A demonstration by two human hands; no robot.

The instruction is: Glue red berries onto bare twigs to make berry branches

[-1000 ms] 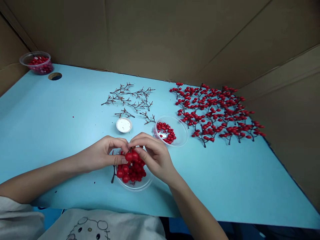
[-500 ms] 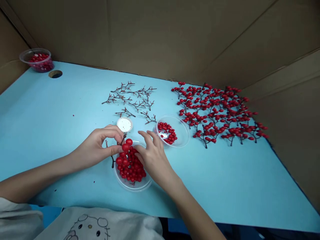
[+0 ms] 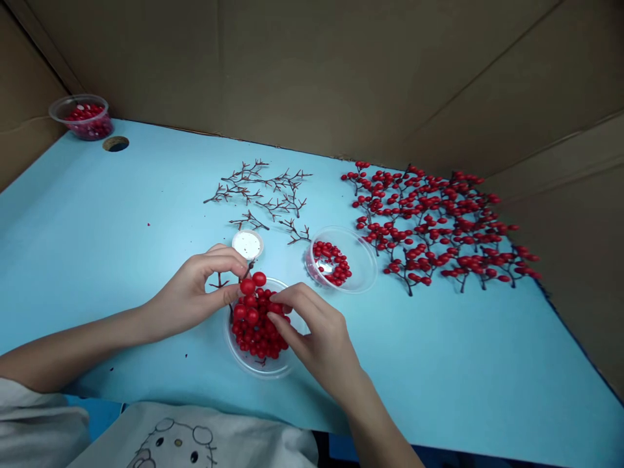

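Observation:
My left hand [image 3: 197,292] pinches a dark twig that bears several large red berries [image 3: 247,286], held over the left part of a clear round bowl [image 3: 264,372]. Many red berries [image 3: 266,335] fill this bowl. My right hand [image 3: 319,331] is over the bowl's right side, thumb and forefinger closed around a red berry at the top of the pile. Just behind my left fingers lies a small round white dish [image 3: 247,244] with dark specks in it.
Bare branched twigs [image 3: 253,192] lie behind the dish. A second clear bowl [image 3: 363,263] holds smaller berries. Berry-laden sprigs [image 3: 433,221] cover the back right. At the far left corner stands a tub of red berries [image 3: 90,123] near a round hole [image 3: 116,143]. Cardboard walls [image 3: 312,78] enclose the table.
My right hand has moved down, and its raised, spread fingers have closed to a pinch at the berries. My left hand keeps its grip on the twig. The view has shifted slightly.

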